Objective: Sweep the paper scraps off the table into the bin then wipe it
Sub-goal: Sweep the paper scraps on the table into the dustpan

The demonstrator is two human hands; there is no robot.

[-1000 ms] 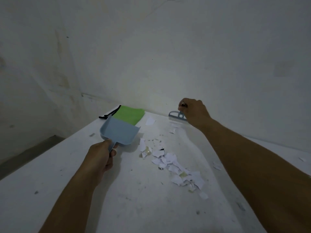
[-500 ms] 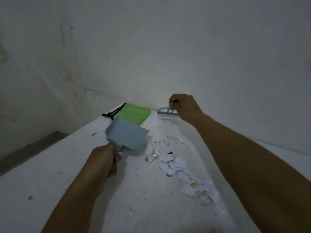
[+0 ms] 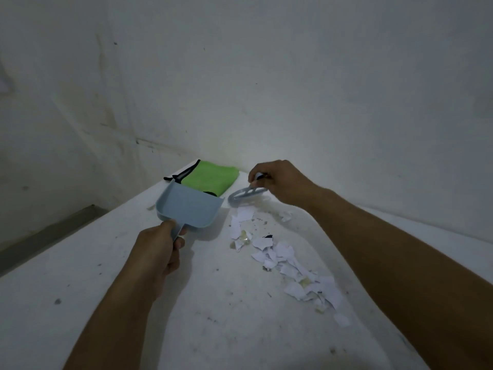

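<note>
Item 1: left hand (image 3: pixel 160 249), fingers wrapped tight on the short handle of a pale blue dustpan (image 3: pixel 189 208); the pan's mouth faces right, its base at or just above the table (image 3: pixel 80 303).

Item 2: right hand (image 3: pixel 280 182), closed on the handle of a small blue brush (image 3: pixel 245 194), head down at the far end of the scrap trail, near the wall.

Item 3: paper scraps (image 3: pixel 280 257), white, loose, strung in a diagonal line from just beside the pan's mouth toward the near right.

Item 4: green cloth (image 3: pixel 210 178), folded, far corner, behind the pan, unused. Bin: not in view.

Risks, judged:
- The pan sits left of the line, not at its end; a stroke toward the body likely spreads scraps along the table.
- If the lip is lifted off the surface, thin pieces slide under it.
- A fast flick may send light paper over the near right edge.
- Fine specks stay for the wipe.
</note>
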